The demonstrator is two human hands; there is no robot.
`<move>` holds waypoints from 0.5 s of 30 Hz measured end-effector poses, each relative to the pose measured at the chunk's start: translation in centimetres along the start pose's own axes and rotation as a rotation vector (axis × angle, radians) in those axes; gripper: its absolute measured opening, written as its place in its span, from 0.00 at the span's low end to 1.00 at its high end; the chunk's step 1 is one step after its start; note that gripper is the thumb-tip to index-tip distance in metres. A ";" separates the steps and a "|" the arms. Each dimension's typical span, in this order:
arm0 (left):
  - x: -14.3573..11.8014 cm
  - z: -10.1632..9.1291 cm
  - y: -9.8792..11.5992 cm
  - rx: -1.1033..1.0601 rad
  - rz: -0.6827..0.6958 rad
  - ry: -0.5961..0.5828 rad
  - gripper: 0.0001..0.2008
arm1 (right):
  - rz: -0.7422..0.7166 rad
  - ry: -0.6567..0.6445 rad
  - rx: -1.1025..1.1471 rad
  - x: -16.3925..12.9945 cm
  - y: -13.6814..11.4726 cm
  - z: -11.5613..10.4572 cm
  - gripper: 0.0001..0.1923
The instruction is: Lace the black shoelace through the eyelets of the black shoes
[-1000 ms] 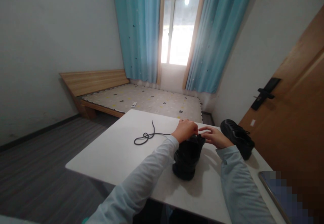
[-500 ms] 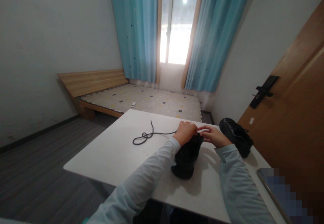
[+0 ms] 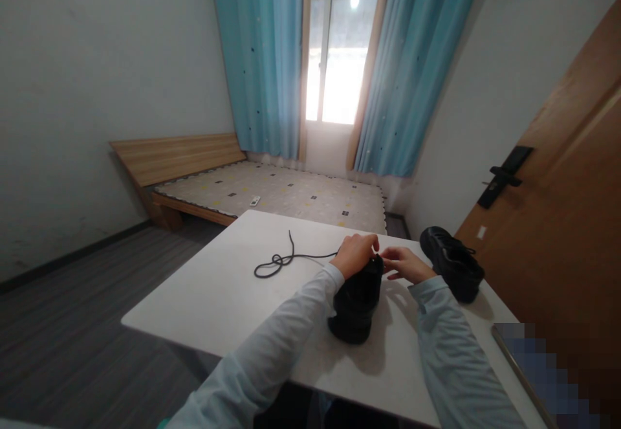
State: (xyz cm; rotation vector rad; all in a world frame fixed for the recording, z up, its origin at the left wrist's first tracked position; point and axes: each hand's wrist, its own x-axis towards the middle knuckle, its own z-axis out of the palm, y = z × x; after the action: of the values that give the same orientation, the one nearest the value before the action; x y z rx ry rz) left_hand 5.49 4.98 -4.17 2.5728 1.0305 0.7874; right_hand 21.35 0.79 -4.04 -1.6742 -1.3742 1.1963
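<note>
Black shoe [image 3: 356, 303] sits near the table's [image 3: 218, 293] near edge, between my hands. My left hand [image 3: 355, 254] pinches its far end with curled fingers; my right hand [image 3: 405, 263] touches there, fingers pinched. Shoelace [image 3: 281, 261] trails left; another shoe [image 3: 451, 262] lies right.

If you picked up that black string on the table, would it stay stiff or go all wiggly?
Probably wiggly. The black shoelace lies in loose curls on the white table, so it would likely droop. It looks thin, so probably very light. Pushed, it would likely bunch up rather than slide whole.
</note>
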 end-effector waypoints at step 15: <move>-0.3 -4.1 -1.7 -0.165 -0.159 0.086 0.09 | -0.034 -0.010 -0.001 0.8 0.9 -0.4 0.12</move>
State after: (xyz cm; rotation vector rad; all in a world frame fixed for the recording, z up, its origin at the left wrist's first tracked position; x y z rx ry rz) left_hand 2.00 6.17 -1.66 2.3058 1.1281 0.9068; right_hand 22.12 1.35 -4.90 -1.6415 -1.4035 1.1864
